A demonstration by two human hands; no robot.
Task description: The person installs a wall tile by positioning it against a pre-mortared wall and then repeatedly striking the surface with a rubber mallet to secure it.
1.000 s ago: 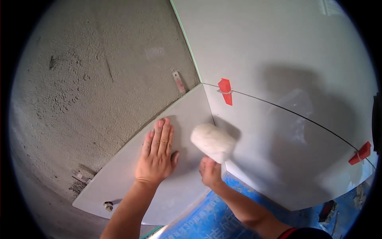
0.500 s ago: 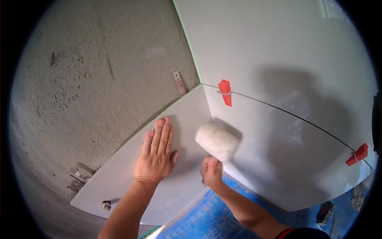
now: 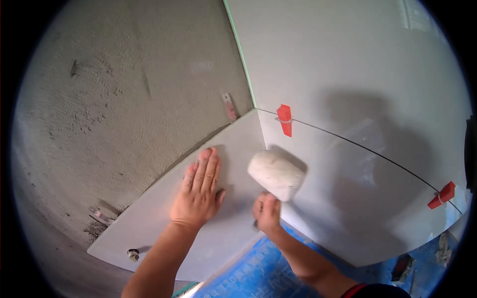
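My left hand (image 3: 198, 191) lies flat on a grey wall tile (image 3: 233, 198), palm down, fingers stretched toward the tile's upper edge. My right hand (image 3: 268, 212) is closed around the handle of a mallet with a thick whitish head (image 3: 276, 175). The mallet head is in front of the corner where this tile meets the tiled wall on the right (image 3: 323, 198). Whether it touches the tile cannot be told. Most of the handle is hidden in my fist; a dark end shows below it.
Bare rough cement wall (image 3: 124, 99) rises above the tile, with a metal clip (image 3: 229, 106) near the corner. Red wedges (image 3: 284, 120) sit in the right wall's joint. A pipe fitting (image 3: 133, 255) pokes out at lower left. Blue printed sheeting (image 3: 248, 273) covers the floor.
The view has shifted slightly, so the whole scene sits a little lower and to the right. My left hand stays flat on the tile; my right hand still grips the mallet near the corner.
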